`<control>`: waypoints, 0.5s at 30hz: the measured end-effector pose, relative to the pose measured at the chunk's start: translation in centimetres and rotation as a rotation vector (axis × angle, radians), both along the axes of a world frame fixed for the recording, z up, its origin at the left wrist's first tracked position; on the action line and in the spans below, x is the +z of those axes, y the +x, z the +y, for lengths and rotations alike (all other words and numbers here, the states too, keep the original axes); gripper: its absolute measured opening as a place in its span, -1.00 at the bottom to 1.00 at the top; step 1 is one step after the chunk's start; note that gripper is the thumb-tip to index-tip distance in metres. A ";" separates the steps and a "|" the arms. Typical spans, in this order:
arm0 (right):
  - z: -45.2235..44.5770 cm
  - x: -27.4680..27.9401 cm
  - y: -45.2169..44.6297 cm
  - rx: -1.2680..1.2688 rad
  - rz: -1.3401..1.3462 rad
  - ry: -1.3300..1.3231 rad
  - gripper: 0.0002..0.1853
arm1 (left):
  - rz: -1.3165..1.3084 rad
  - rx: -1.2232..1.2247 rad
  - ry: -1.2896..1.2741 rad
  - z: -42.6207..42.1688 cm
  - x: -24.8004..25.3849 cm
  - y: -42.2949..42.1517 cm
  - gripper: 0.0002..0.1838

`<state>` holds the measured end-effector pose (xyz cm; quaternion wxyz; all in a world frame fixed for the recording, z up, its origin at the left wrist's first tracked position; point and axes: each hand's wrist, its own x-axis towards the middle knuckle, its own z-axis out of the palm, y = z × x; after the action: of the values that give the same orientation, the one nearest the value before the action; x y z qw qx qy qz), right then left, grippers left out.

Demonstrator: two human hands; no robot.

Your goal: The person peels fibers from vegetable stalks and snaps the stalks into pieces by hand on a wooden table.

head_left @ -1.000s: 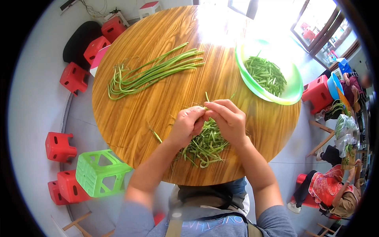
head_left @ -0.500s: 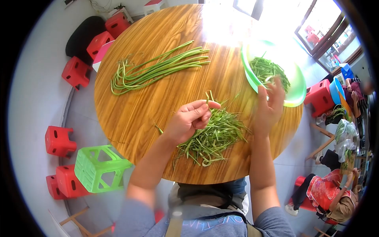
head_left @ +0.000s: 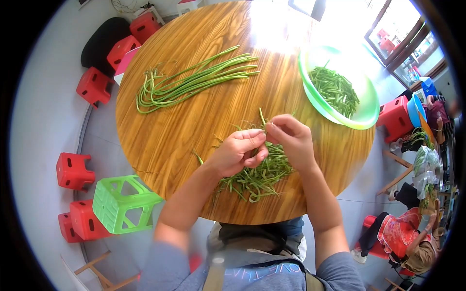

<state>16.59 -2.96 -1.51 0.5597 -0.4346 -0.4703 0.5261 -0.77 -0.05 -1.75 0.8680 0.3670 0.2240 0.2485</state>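
My left hand [head_left: 241, 151] is closed in a pinch on a green stem [head_left: 262, 116] whose tip sticks up between my hands. Touching the same stem, my right hand [head_left: 290, 138] is pinched at its fingertips, close beside the left. Below both hands lies a loose heap of thin green peelings [head_left: 257, 182], partly covered by them. A bundle of long green stems [head_left: 194, 85] rests at the upper left of the round wooden table [head_left: 165, 145]. Cut green pieces [head_left: 335, 91] fill part of a pale green bowl [head_left: 361, 121] at the upper right.
Red stools [head_left: 75, 171] and a light green stool [head_left: 121, 206] stand on the floor at the left. At the right, a person in a red apron [head_left: 400, 230] sits near bagged greens [head_left: 426, 162]. Another person is partly visible farther up, by a blue basin [head_left: 416, 110].
My right hand moved from the stem to the bowl's near edge, open, then came back to my left hand and pinched again. My left hand kept its hold on the stem.
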 end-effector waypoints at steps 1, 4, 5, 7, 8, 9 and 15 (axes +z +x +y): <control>0.1 0.0 -0.2 -0.159 -0.227 0.199 -0.92 | 0.055 0.040 0.022 -0.2 0.2 0.5 -0.75; 0.3 -0.1 -0.9 -0.505 -0.754 0.690 -0.90 | 0.142 0.104 0.090 -0.2 -0.5 0.6 -0.75; 0.4 -0.2 -0.8 -0.534 -0.826 0.788 -0.88 | 0.158 0.115 0.117 -0.1 -0.8 0.5 -0.75; 0.4 0.1 -0.8 -0.525 -0.934 0.943 -0.80 | 0.066 0.161 0.076 -0.1 -1.0 0.4 -0.75; 0.2 0.0 -1.0 -0.476 -0.932 0.959 -0.79 | 0.020 0.184 0.054 -0.1 -1.2 0.5 -0.75; -0.1 -0.2 -1.6 -0.427 -0.929 0.977 -0.79 | -0.021 0.219 0.040 -0.2 -1.5 0.6 -0.75; -0.9 1.0 -0.7 0.185 -0.310 0.451 -0.97 | -0.049 0.480 -0.185 0.9 -0.7 0.2 -0.77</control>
<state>15.90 -3.84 -0.53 0.5131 -0.3294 -0.6932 0.3843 -0.61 0.81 -2.48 0.8193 0.2162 0.3053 0.4344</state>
